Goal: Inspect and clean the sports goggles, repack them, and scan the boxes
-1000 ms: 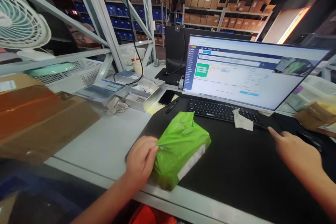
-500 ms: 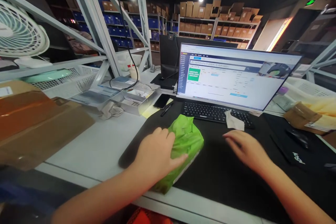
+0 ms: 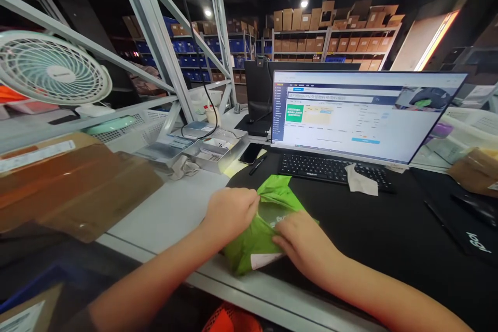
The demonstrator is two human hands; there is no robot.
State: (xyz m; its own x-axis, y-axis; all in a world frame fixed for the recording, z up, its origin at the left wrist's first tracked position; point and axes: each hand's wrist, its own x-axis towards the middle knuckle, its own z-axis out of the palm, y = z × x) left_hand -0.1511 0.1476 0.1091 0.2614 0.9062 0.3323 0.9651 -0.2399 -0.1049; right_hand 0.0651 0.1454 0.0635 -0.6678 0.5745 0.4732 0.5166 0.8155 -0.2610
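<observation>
Head view: left hand [image 3: 230, 212], fingers pinched closed on green plastic mailing bag [image 3: 241, 251]; right hand [image 3: 307, 244], fingers curled against it, grip unclear; bag between both over black desk mat [image 3: 373, 249], keyboard [image 3: 311, 166] beyond the fingers.

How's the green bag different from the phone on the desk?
The green bag is crinkly, but the phone is flat. The bag is green; the phone is black. The left hand and right hand touch the bag, while neither touches the phone. Both are at the same desk.
</observation>
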